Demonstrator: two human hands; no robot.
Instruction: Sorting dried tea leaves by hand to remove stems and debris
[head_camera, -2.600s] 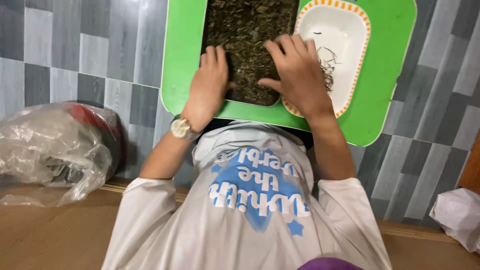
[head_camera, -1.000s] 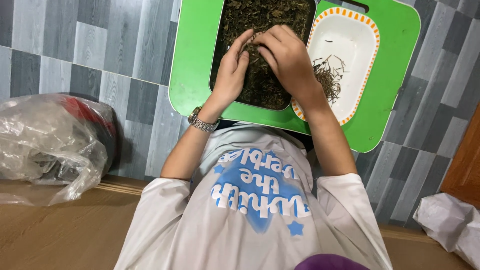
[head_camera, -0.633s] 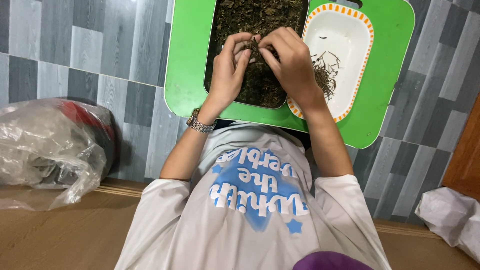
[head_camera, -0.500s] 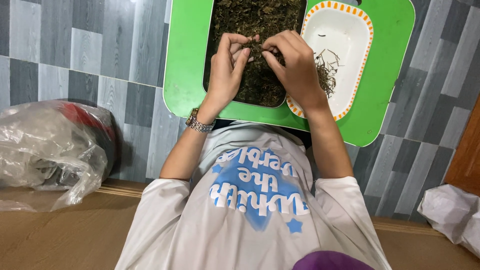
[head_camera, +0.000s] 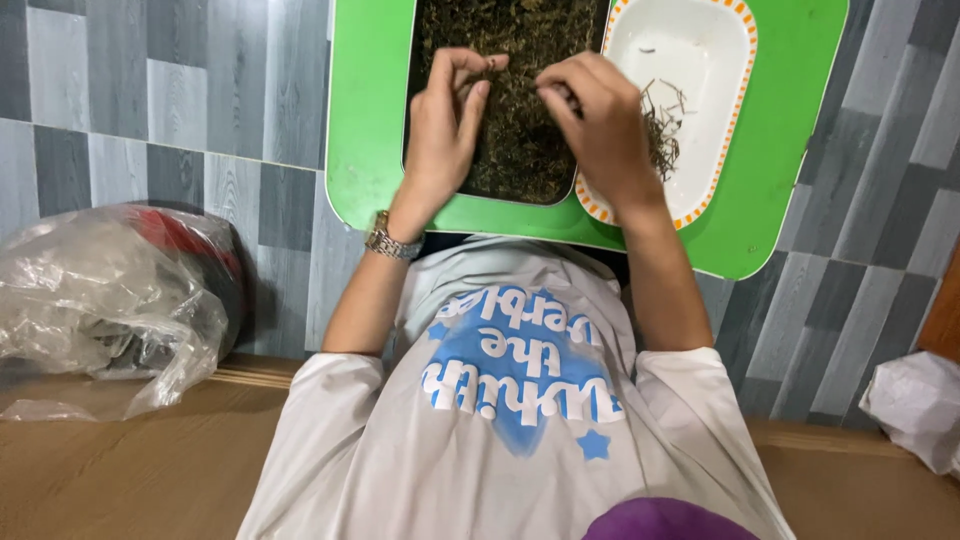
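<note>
My left hand (head_camera: 440, 130) and right hand (head_camera: 600, 125) hover over the dark tray of dried leaves (head_camera: 520, 140) on the green counter (head_camera: 780, 150). Both grips look narrow, pinched fingertips facing; whatever sits between them is too small to make out. The tray's far end is cut off.
</note>
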